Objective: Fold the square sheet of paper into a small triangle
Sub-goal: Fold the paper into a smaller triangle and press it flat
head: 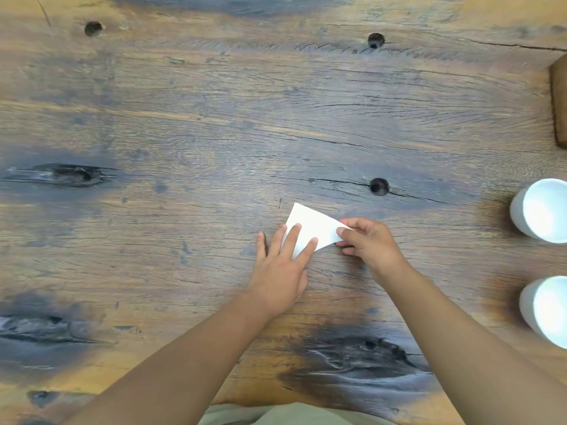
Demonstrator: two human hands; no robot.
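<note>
White paper, already triangular, flat on wooden bench. Pinned by left hand, fingers spread open, presumably against sliding. Right hand pinching right corner, likely for another fold.

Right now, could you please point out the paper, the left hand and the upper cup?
paper (310,223): head view, on its bare white middle.
left hand (280,277): head view, on the back of the hand.
upper cup (543,210): head view, on its white inside.
</note>
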